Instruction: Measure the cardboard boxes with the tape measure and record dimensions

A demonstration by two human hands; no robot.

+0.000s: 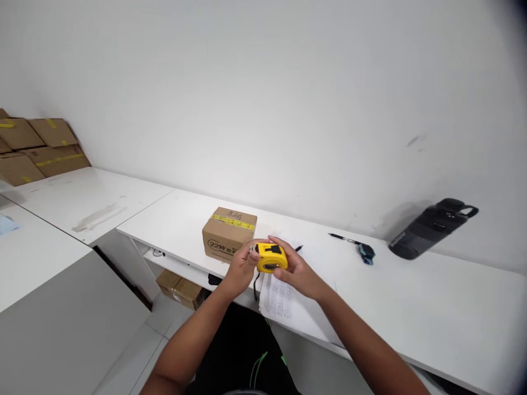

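A yellow tape measure (270, 258) with black parts is held up between my two hands, above the front edge of the white desk. My right hand (300, 269) grips its case from the right side. At the other end, my left hand (242, 267) pinches the tape measure near its mouth, with the fingers closed. A dark wrist strap hangs below it. Just behind my left hand stands a cardboard box (229, 230) with yellow tape and printed characters. Under my right hand lie sheets of paper with writing (280, 299). A dark pen tip shows beside my right fingers.
To the right on the desk (411, 307) are a pen (345, 238), a dark wristwatch (366, 253) and a black water bottle (430, 229). Stacked cartons (49, 145) stand at the far left. Another carton (181, 289) sits below the desk. A white wall rises behind.
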